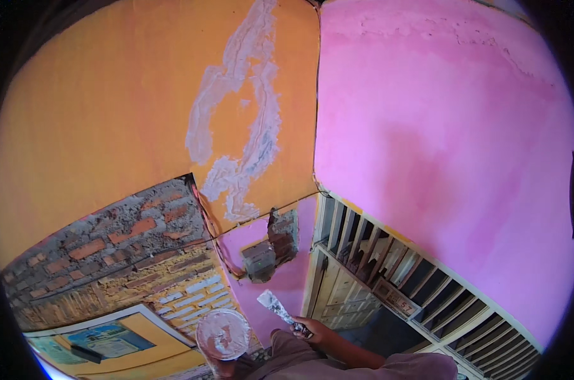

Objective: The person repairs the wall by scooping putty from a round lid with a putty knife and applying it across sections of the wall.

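Note:
My left hand holds up a round, shallow tub from beneath; its fingers are mostly hidden under it. Pale pinkish-white putty lies inside, smeared up the sides. To the right of the tub, my right hand is closed round the handle of a putty knife. The knife's blade points up and left, coated with white putty and apart from both tub and wall. Ahead, an irregular patch of pale filler runs down the orange wall.
A pink wall meets the orange one at a corner. Below stand a slatted vent and wooden door. Exposed brick, a hanging cable, a broken hole and a framed board are at lower left and centre.

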Available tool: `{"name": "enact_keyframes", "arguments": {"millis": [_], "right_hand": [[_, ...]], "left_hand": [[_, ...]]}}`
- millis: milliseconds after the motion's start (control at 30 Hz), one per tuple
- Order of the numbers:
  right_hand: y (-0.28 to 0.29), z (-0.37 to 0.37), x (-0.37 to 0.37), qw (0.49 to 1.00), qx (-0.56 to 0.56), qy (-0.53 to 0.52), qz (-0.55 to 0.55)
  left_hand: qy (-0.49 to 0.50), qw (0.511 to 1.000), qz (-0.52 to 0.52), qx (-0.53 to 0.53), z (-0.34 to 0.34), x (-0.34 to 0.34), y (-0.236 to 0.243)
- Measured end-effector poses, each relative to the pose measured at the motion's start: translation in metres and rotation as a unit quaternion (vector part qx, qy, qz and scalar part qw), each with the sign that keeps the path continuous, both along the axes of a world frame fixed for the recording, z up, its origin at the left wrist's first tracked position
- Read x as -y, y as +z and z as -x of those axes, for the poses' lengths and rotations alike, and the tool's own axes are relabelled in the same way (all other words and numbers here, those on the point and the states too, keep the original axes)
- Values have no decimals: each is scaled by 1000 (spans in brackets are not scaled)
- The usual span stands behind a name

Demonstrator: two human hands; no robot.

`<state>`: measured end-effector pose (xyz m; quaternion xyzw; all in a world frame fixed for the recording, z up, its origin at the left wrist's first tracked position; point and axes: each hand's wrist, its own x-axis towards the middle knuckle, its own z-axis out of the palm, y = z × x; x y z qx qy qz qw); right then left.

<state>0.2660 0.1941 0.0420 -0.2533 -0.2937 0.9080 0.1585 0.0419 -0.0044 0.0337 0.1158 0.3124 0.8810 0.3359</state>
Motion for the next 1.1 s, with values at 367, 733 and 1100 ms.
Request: {"name": "enact_keyframes", "arguments": {"millis": [367,733,1100], "right_hand": [[29,9,-32,996,-81,-18,22],[120,-43,-76,978,-51,-188,-67],[240,-114,-59,898,-5,-413,-153]], "left_hand": [[103,817,276,-496,2,-7,14],[-172,958,68,-219,-16,-132,141],[-516,845,-83,117,-9,-214,170]]}}
